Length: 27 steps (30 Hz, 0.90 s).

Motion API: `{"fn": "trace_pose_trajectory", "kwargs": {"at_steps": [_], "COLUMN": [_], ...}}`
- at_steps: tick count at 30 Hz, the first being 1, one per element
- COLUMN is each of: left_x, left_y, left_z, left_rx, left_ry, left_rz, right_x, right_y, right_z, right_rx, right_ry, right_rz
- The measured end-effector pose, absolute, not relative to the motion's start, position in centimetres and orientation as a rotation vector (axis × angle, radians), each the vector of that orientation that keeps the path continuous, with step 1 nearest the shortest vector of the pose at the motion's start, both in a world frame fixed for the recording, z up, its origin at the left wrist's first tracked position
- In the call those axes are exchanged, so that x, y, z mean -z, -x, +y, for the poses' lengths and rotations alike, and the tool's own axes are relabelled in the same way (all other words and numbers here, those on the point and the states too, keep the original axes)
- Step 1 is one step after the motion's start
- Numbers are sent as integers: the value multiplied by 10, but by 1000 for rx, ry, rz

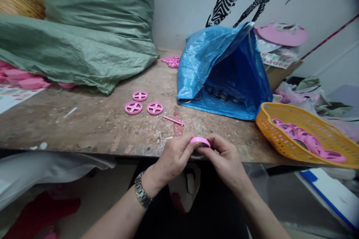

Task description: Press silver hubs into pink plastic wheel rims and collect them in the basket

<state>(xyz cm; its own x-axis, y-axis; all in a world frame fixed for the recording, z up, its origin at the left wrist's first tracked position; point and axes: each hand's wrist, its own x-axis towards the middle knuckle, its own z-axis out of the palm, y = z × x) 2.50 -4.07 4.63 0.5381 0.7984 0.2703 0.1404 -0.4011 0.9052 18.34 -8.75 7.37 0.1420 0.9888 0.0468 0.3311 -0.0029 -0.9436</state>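
Note:
Both my hands meet at the near edge of a worn wooden bench (92, 127). My left hand (174, 158) and my right hand (224, 158) pinch one pink plastic wheel (199, 140) between their fingertips, with a dark part I cannot make out under it. A metal watch sits on my left wrist. On the bench ahead lie three loose pink wheels (143, 104) and a thin pink axle pin (174, 120).
An open blue plastic bag (224, 67) with dark rings inside stands behind my hands. An orange basket (283, 147) at the right holds several pink wheels. More pink wheels (171, 61) lie far back. Green sacks (78, 48) fill the left rear.

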Motion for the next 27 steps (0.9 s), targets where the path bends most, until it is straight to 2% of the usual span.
{"fn": "trace_pose_trajectory", "kwargs": {"at_steps": [4, 9, 17, 27], "left_x": [-45, -54, -53, -45], "left_y": [-30, -28, -25, -41], "left_z": [-43, -37, -39, -52], "left_rx": [-927, -782, -731, -760], "left_ry": [-1768, -1706, -1557, -1600], "left_rz": [811, 743, 772, 747], "right_x": [-71, -62, -65, -60], "right_y": [-185, -191, -189, -195], "right_z": [-87, -78, -78, -95], "right_rx": [-974, -1155, -1211, -1051], "right_ry": [1484, 1446, 1381, 1455], "right_rz": [-1282, -1088, -1039, -1089]}}
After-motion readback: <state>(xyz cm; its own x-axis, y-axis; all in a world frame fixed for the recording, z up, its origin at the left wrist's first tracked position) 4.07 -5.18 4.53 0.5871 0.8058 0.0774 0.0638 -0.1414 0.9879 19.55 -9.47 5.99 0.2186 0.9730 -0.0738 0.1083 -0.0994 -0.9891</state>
